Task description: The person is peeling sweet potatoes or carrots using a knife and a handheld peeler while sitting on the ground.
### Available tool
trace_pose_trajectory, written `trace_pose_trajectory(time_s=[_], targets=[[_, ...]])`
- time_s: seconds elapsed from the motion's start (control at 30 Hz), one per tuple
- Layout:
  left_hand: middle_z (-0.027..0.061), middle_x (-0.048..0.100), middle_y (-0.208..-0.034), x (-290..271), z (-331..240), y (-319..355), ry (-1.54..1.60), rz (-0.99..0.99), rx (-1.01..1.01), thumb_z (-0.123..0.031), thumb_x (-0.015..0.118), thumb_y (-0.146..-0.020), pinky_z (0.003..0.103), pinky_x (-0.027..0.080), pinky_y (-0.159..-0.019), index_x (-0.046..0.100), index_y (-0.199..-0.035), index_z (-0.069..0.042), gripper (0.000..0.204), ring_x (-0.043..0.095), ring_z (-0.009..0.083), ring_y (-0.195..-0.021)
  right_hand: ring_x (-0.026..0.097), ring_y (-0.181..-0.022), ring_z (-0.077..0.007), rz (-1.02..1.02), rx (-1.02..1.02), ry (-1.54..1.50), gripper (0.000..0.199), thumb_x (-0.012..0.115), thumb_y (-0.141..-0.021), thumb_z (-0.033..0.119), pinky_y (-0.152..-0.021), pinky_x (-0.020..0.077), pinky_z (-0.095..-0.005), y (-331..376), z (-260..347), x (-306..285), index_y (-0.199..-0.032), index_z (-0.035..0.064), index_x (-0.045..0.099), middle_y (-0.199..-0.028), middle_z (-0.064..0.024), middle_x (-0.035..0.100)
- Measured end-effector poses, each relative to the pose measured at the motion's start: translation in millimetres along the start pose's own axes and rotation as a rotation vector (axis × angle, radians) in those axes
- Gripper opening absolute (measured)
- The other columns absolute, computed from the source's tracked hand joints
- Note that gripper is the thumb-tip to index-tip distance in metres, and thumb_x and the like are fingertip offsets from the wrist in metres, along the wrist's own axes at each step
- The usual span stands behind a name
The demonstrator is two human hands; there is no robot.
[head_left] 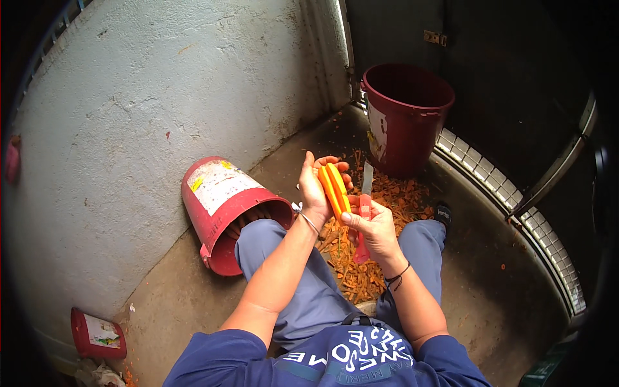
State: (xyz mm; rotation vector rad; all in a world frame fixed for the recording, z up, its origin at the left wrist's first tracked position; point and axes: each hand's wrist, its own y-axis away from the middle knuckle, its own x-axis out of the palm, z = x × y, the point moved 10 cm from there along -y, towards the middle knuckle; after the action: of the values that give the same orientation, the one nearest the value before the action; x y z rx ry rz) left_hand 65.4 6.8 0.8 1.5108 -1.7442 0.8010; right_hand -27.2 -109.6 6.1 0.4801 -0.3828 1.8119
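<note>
Peeled orange carrots point(333, 186) lie side by side across the palm of my left hand point(313, 188), whose fingers curl behind them. My right hand point(377, 227) presses its thumb on their near end. That same hand is closed round a knife point(367, 175); the blade points away from me and a red handle end shows below the fingers. Part of the grip is hidden by the fingers. Under both hands, orange peelings point(351, 271) are heaped on the floor between my legs.
On the left a red bucket point(222, 200) lies tipped on its side against my knee, with unpeeled carrots point(248, 218) inside. Another red bucket point(409, 122) stands upright ahead. A small red container point(98, 334) lies lower left. A grey wall point(174, 97) rises on the left.
</note>
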Motion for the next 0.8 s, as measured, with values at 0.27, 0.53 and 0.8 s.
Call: trace_pose_trajectory(time_s=[0.27, 0.53, 0.8], targets=[[0.0121, 0.067, -0.093, -3, 42, 16, -0.088, -0.053, -0.137, -0.066, 0.044, -0.106, 0.039, 0.061, -0.064, 0.060, -0.122, -0.010, 0.061, 0.070, 0.0251, -0.074, 0.060, -0.054, -0.0070, -0.108, -0.083, -0.128, 0.042, 0.079, -0.097, 0.023, -0.047, 0.0473, -0.0221, -2, 6, -14, -0.128, -0.0007, 0.063, -0.090, -0.0032, 0.072], [0.0065, 0.062, -0.090, -12, 46, 12, 0.044, -0.070, -0.249, -0.054, 0.039, -0.111, 0.035, 0.044, -0.064, 0.062, -0.122, -0.010, 0.051, 0.050, 0.0174, -0.067, 0.056, -0.062, -0.0018, -0.193, -0.271, 0.336, 0.040, 0.076, -0.100, 0.019, -0.053, 0.0449, -0.0197, -9, 47, -60, -0.137, 0.0080, 0.066, -0.076, 0.0057, 0.062], [0.0052, 0.061, -0.092, 3, 52, 21, -0.010, -0.020, -0.350, -0.053, 0.043, -0.110, 0.035, 0.046, -0.065, 0.062, -0.124, -0.011, 0.049, 0.052, 0.0187, -0.072, 0.070, -0.095, -0.0314, -0.272, -0.290, 1.033, 0.041, 0.074, -0.097, 0.036, -0.083, 0.0538, -0.0364, 5, 90, -76, -0.123, 0.0041, 0.069, -0.105, -0.0169, 0.071]])
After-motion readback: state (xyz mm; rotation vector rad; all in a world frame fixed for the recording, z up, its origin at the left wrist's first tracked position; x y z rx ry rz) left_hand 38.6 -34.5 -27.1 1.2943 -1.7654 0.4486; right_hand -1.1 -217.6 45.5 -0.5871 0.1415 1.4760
